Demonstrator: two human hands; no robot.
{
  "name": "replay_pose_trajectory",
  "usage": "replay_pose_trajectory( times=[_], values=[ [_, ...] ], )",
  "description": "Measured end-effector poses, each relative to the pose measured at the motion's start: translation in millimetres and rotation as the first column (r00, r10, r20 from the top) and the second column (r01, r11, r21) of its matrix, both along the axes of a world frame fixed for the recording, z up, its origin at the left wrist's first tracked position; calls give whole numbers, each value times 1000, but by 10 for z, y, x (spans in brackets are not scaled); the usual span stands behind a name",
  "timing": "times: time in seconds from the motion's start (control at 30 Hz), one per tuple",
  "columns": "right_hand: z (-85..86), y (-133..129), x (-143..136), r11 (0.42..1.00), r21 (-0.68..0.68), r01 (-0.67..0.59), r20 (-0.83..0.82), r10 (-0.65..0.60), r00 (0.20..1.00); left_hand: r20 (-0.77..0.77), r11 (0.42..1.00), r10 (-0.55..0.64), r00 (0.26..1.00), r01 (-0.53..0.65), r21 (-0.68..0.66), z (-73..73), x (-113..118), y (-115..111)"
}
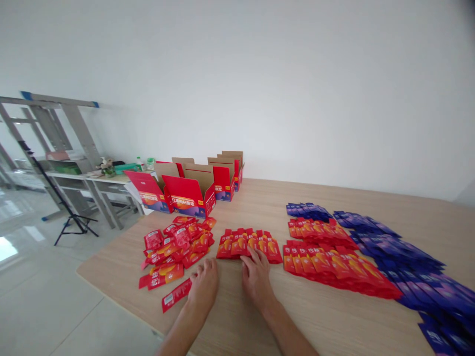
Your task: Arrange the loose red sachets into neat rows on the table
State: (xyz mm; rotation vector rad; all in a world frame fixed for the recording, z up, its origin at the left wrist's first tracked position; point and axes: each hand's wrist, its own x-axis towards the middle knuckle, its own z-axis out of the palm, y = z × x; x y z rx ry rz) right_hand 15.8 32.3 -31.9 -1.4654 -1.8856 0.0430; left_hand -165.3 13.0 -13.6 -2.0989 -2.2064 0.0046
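Note:
My left hand [205, 283] is closed at the near edge of the table, its curled fingers on the end of a single red sachet [175, 295] lying with its barcode side up. My right hand [257, 275] rests with fingers apart on the lower edge of a short overlapping row of red-and-orange sachets [237, 242]. Left of that row, a loose pile of red sachets [181, 242] lies jumbled, some face up and some face down.
Longer overlapping rows of red sachets [330, 262] and several rows of blue-purple sachets [401, 247] cover the table's right side. Open red cardboard boxes [187, 195] stand at the back left by the wall. A black tripod [76, 217] stands on the floor beyond the table's left edge.

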Motion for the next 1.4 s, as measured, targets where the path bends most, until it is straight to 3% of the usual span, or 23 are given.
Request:
replay_pose_trajectory(
  times=[0.3,0.37,0.47,0.57,0.63,0.7,0.8,0.9,0.97,1.07,1.17,1.4],
  values=[
    [-32,71,-10,995,57,-77,-97,82,992,181,984,-153,972,132,123,601,67,327],
    [-36,89,-18,990,90,-112,-144,124,982,304,978,-178,936,134,158,703,89,411],
    [-22,88,-33,985,79,-153,-251,169,953,517,962,-228,825,110,249,798,125,561],
    [6,76,-50,983,-86,-160,-432,108,896,734,947,-277,620,46,318,818,152,754],
    [26,84,-55,961,-188,-204,-558,66,827,880,962,-259,398,25,272,794,178,891],
    [50,108,-48,936,-226,-268,-667,52,743,969,978,-208,132,15,208,752,222,1005],
    [109,142,-10,907,-239,-346,-773,38,634,959,984,-167,-230,28,178,670,317,1104],
    [187,143,45,899,-251,-358,-805,11,593,891,986,-117,-438,56,157,569,412,1138],
    [224,132,75,901,-255,-351,-806,2,592,884,991,-90,-459,49,126,488,457,1159],
    [230,123,98,894,-270,-357,-797,0,604,914,993,-106,-391,10,120,362,485,1212],
    [192,134,101,898,-276,-344,-780,0,626,920,993,-114,-375,-7,121,272,478,1267],
    [151,147,108,904,-293,-313,-759,-20,651,956,989,-145,-255,-77,130,251,483,1295]
  ],
)
